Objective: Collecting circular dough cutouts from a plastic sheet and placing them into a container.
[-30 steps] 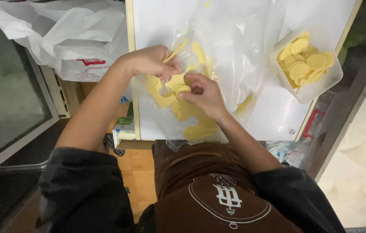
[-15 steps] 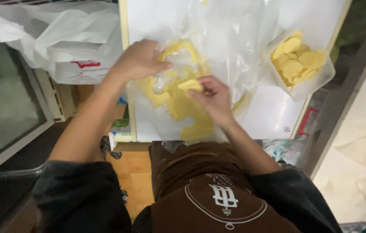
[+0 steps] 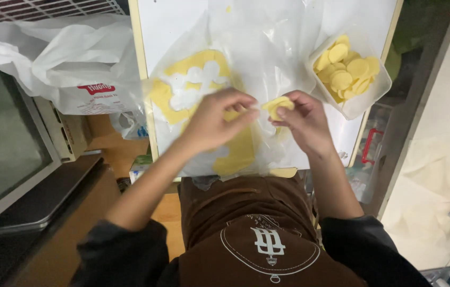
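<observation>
Under my left hand a good part of the yellow dough sheet is hidden, and what I can see of it shows through a wrinkled clear plastic film that blurs its edges; round holes already cut in it show white near the top. That hand's fingers are curled and bunched together, tips pointing toward the right hand, but I cannot tell whether they pinch the film, the dough or nothing at all, since the fingertips blur into the plastic. My right hand is easier to read: thumb and fingers are closed on a small round yellow dough disc, which sticks up just above the fingertips, between the two hands and nearly touching the left fingertips. Its lower half is covered by my fingers. Everything sits on a white board, cut off at the top of the frame. At its right corner a clear plastic tub holds a heap of similar yellow discs, well apart from both hands. Left of the board lies a crumpled white plastic bag.
</observation>
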